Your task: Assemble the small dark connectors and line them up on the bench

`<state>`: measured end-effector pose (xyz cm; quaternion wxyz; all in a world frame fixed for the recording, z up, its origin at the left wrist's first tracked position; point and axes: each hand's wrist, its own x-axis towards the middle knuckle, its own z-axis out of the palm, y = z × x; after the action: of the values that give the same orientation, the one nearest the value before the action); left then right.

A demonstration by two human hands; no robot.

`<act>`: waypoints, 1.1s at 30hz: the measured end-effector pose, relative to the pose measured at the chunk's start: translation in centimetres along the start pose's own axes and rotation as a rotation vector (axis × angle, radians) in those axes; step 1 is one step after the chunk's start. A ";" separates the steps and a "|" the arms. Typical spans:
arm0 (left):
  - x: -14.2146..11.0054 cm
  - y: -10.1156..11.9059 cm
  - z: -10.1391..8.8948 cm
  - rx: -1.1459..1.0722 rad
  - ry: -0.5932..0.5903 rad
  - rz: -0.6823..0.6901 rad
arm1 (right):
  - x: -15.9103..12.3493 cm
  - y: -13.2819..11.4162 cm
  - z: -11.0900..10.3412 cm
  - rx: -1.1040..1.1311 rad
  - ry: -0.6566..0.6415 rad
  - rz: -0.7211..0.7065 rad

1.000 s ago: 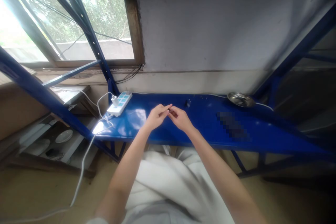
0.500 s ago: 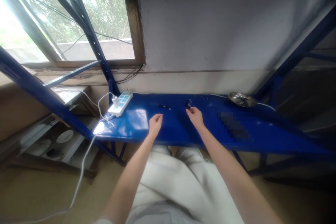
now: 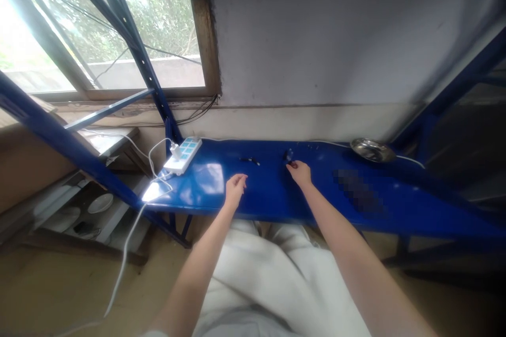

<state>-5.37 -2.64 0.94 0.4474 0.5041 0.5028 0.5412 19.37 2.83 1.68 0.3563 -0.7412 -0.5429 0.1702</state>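
My right hand (image 3: 300, 174) is over the blue table (image 3: 269, 195), its thumb and fingertips pinched together. Right at those fingertips is a small dark object with a clear, shiny part (image 3: 289, 154), too small to name. My left hand (image 3: 236, 189) hovers near the table's front, fingers curled and pressed together; whatever may be between them is hidden. Beyond it lies a short, thin black piece with pale ends (image 3: 250, 160), which neither hand touches.
A white power strip (image 3: 184, 156) with a plug and cable is at the table's left end. A shiny metal bowl (image 3: 372, 150) stands at the back right. Nearer is a blurred dark patch (image 3: 359, 192). Blue frame posts (image 3: 138, 58) rise at the left.
The whole view has shifted a little, so the table's things appear slightly farther right. Both hands keep nearly the same places and closed shapes; the left fingers have turned slightly.
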 end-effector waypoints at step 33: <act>-0.1 0.0 0.0 0.042 -0.025 0.035 | 2.4 -0.1 1.4 -0.132 -0.048 0.073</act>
<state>-5.36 -2.77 0.95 0.4336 0.5286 0.4996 0.5320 19.30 5.54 1.10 0.2871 -0.7779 -0.5341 0.1647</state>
